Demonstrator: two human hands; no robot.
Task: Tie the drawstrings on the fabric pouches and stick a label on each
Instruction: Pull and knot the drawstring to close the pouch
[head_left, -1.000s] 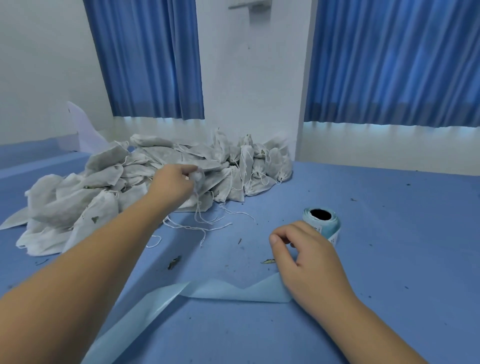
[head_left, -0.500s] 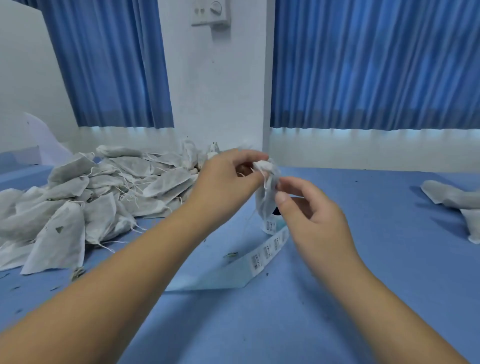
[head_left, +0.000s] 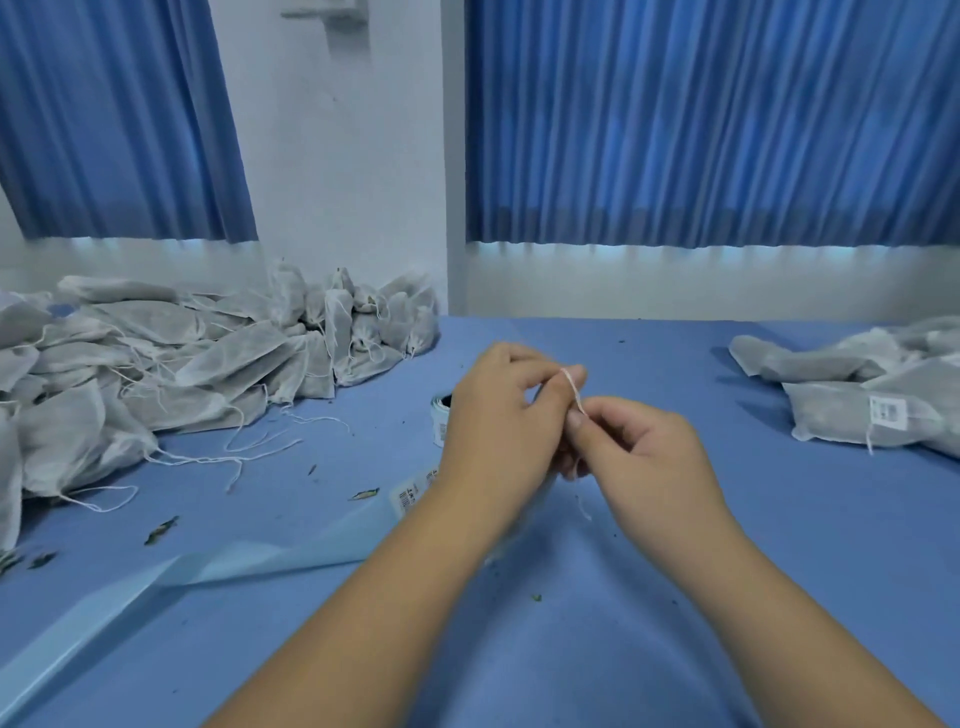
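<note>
Now the pouch has seemingly dropped behind left hand (head_left: 498, 415) and right hand (head_left: 644, 457), fingers (head_left: 575, 422) pinching its drawstring (head_left: 573, 388).

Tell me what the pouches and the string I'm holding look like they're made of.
Pouches: thin, matte grey-white fabric, probably non-woven; slightly see-through, with dark contents shading it. String: fine white matte cord, likely cotton; its loose end hangs limp.

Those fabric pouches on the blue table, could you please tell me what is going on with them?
A person is tying one: the left hand and right hand pinch a white drawstring between them, the pouch itself hidden behind them. A big pile of pouches waits on the left, a smaller pile with a label showing lies on the right, and the label roll sits behind the left hand.
</note>
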